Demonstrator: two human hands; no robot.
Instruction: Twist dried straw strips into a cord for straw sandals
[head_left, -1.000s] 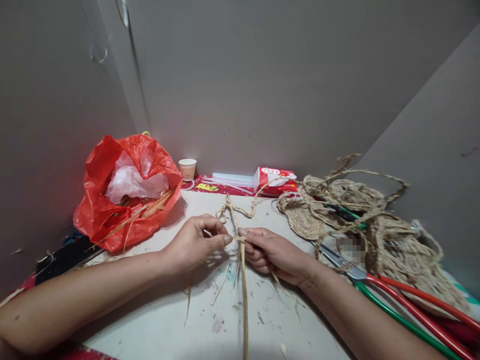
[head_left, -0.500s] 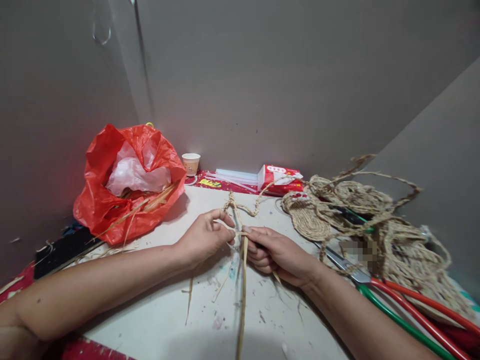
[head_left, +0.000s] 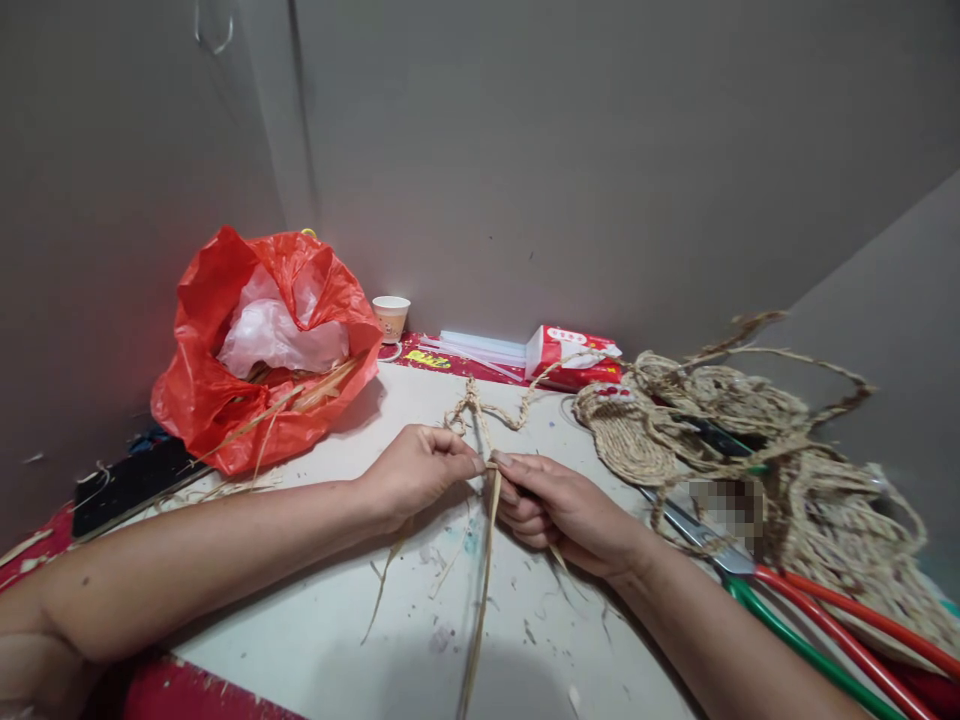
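Note:
A braided straw cord lies on the white board and runs toward me to where both hands meet. My left hand is closed, thumb and forefinger pinching the straw strands at the near end of the braid. Right beside it, my right hand pinches the same spot, its other fingers curled under. A long flat straw strand hangs from between the hands toward my body. Thinner loose strands poke out below each hand. The exact crossing of the strands is partly hidden by the fingertips.
At the left stands a red plastic bag holding straw, with a black flat object beside it. A paper cup and a red tissue pack stand along the back. Coiled straw braids and large scissors lie on the right.
My left thumb and forefinger, earlier apart in a loop, have closed together on the strands against my right fingertips. The whole view has shifted slightly.

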